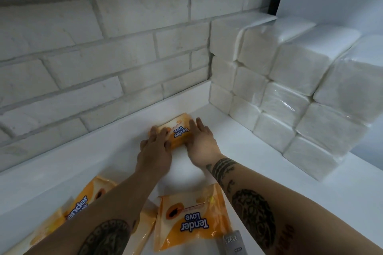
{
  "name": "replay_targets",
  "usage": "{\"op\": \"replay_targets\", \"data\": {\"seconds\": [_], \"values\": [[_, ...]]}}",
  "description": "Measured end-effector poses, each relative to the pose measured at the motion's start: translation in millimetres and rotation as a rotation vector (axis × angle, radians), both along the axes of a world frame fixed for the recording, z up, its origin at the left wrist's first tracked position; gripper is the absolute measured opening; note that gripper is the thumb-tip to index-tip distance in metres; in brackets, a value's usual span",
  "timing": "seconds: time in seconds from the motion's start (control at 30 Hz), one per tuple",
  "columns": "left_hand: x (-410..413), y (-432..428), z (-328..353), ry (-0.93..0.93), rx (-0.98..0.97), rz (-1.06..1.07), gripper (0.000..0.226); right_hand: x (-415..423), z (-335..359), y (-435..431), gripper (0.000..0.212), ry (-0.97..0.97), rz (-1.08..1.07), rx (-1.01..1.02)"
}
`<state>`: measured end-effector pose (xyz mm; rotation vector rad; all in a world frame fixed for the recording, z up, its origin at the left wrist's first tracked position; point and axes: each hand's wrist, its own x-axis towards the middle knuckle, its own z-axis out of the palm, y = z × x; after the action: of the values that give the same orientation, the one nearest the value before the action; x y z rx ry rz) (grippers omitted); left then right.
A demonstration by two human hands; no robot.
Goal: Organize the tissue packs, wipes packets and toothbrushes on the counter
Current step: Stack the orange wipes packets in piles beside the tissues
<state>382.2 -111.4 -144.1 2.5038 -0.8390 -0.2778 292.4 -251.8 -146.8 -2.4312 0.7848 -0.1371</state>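
A: Far wipes packet [178, 130]: soft orange plastic pouch, glossy film, slightly puffed, blue "Tender Love" print. It lies flat at the back of the smooth white counter [93, 163], near the foot of the wall.

B: Hands on it?

A: Both. The left hand [154, 148] covers the pouch's left end, fingers nearly straight and laid on the film. The right hand [200, 141] flanks the right end, fingers extended and close together, pressed along the edge. Neither hand curls round the pouch. The thumbs are partly hidden.

B: Other stock?

A: The near wipes packet [192, 219] lies between the forearms, with crinkled film and a papaya picture. The left wipes packet [83, 203] lies tilted, partly under the left forearm. The tissue packs [290, 89] are white rectangular blocks in clear shiny wrap, stacked three high in stepped rows on the right of the counter.

B: Surroundings?

A: A brick wall [103, 47], painted white, rough-faced, with recessed mortar joints. A grey item [232, 242] sits at the bottom edge, lettered "EAGLE". Its kind cannot be told.
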Motion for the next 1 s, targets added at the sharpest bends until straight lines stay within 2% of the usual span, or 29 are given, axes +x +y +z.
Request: {"op": "replay_targets", "data": {"seconds": [0.13,0.23,0.3,0.37,0.4,0.47,0.57,0.63,0.73,0.83,0.9,0.93,1.0], "values": [[-12.3,12.9,11.8,0.056,-0.060,0.033,0.055,-22.4,-0.2,1.2,0.064,-0.091,-0.066,0.130],[-26.0,30.8,19.8,0.130,-0.076,0.030,0.055,-51.3,9.1,6.0,0.043,0.003,0.034,0.130],[-39.2,47.0,27.9,0.159,0.017,-0.078,0.066,-74.0,21.0,14.6,0.065,0.125,0.153,0.119],[-52.8,61.6,37.4,0.136,0.209,-0.257,0.088,-93.1,33.4,25.2,0.087,0.291,0.270,0.037],[-59.7,68.3,40.9,0.114,0.317,-0.343,0.099,-102.0,36.9,31.8,0.092,0.367,0.322,-0.018],[-70.4,80.1,41.3,0.060,0.461,-0.466,0.109,-115.8,38.9,44.0,0.085,0.422,0.381,-0.066],[-90.7,96.6,39.4,0.018,0.486,-0.462,0.104,-135.2,43.5,68.7,0.064,0.358,0.345,-0.076],[-102.5,100.6,42.8,-0.007,0.410,-0.430,0.082,-142.0,47.5,83.7,0.056,0.309,0.285,-0.049],[-115.8,105.7,59.4,0.040,0.123,-0.346,0.043,-149.1,61.7,98.5,0.032,0.124,0.190,0.016],[-123.0,117.3,82.1,0.141,-0.176,-0.216,0.034,-156.2,84.8,104.9,0.030,-0.065,0.134,-0.011],[-128.2,128.9,103.9,0.211,-0.326,-0.128,0.034,-162.6,105.7,110.3,0.038,-0.199,0.107,0.010],[-130.6,135.6,113.8,0.251,-0.393,-0.086,0.034,-166.4,116.6,114.7,0.049,-0.273,0.086,0.051],[-134.6,148.8,131.2,0.371,-0.538,-0.027,0.040,-175.1,135.8,127.4,0.075,-0.429,0.002,0.260]]}}
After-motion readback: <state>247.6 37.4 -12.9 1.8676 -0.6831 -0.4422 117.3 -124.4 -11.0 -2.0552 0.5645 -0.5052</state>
